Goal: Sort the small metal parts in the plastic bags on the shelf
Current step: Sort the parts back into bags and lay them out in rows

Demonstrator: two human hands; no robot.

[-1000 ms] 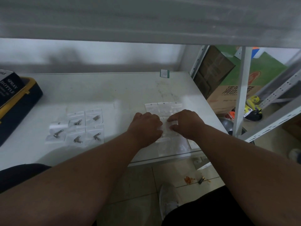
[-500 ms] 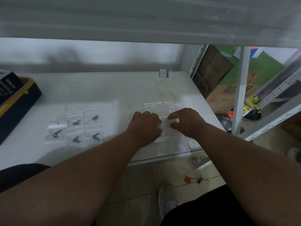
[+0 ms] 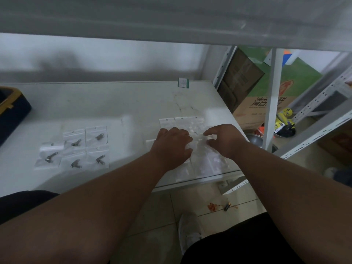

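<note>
On the white shelf (image 3: 123,103), left of centre, lie several small clear bags (image 3: 76,147), each with a dark metal part inside. A second group of clear bags with pale contents (image 3: 202,162) lies near the shelf's front right edge. My left hand (image 3: 171,145) rests palm down on this group, fingers curled. My right hand (image 3: 222,140) is beside it, fingertips pinching the top of a small clear bag (image 3: 198,139) between the two hands. Both hands hide the middle bags.
A dark case with a yellow rim (image 3: 11,111) stands at the shelf's left end. A small green-edged card (image 3: 183,82) lies at the back. An upright white post (image 3: 271,100), cardboard boxes (image 3: 253,92) and a metal bowl (image 3: 255,139) are to the right.
My right hand's fingers have lifted and spread slightly, pinching at the bag. My left hand stays pressed on the pile. The view has shifted a little to the right.
</note>
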